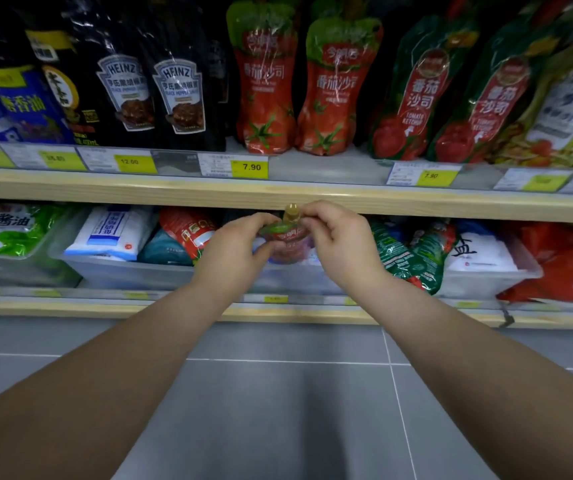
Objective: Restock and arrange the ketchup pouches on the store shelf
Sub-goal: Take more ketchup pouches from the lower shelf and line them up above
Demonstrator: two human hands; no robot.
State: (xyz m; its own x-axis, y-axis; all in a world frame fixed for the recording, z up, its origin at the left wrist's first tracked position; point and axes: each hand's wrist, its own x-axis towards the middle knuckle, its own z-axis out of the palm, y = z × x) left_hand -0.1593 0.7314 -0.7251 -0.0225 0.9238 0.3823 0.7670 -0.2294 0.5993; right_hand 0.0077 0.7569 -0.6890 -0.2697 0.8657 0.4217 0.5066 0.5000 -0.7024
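Observation:
A red ketchup pouch [289, 237] with a green shoulder and an olive cap is held upright in front of the lower shelf. My left hand [235, 247] grips its left side. My right hand [338, 239] pinches its top right corner beside the cap. Most of the pouch's body is hidden behind my fingers. On the upper shelf [278, 194] stand two matching red pouches [266, 81] [335, 88] side by side. To their right lean two green and red ketchup pouches [416, 95] [486, 102].
Black Heinz sauce pouches [153, 95] stand left of the ketchup on the upper shelf. Clear plastic bins [129, 271] on the lower shelf hold salt bags and other sauce pouches. Yellow price tags [249, 166] line the shelf edge. Grey tile floor [295, 393] lies below.

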